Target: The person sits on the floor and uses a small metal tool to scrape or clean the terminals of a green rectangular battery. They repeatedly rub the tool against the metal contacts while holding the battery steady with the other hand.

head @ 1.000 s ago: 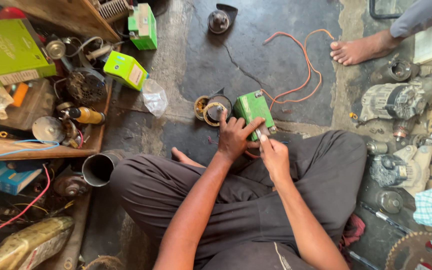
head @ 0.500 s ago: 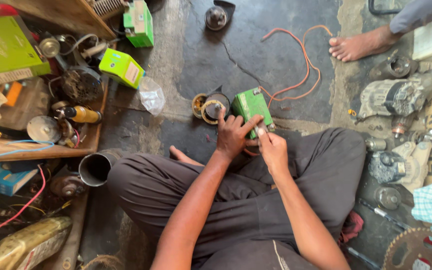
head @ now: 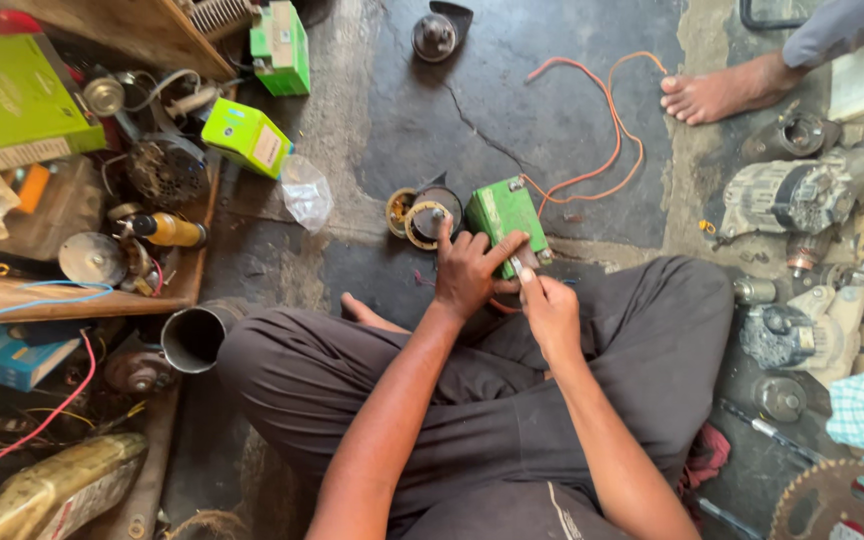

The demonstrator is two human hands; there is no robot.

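The near end of the green battery (head: 508, 217) is being covered by the left hand (head: 470, 270), so the spot being worked on cannot be made out. The battery is lying on the dark floor (head: 512, 110) just ahead of the crossed legs, beside two round metal cups (head: 424, 212). It is being steadied by the left hand, whose fingers are being spread over its near edge with the forefinger stretched toward the cups. A thin metal tool (head: 517, 266) is being pinched in the closed fingers of the right hand (head: 550, 312); only its short tip is showing, and its kind is hard to tell. An orange wire (head: 607, 150) is being looped across the floor from the far side of the battery, where its end is hidden. A bare foot (head: 722, 92) of another person is being cut off by the upper edge. The shelf (head: 72, 290) on the left is being crowded with boxes and parts too jumbled to sort out.

Against the earlier frames little is being altered: the battery is being kept in the same place, both hands are being held on the same spot, and only the view is being shifted slightly.
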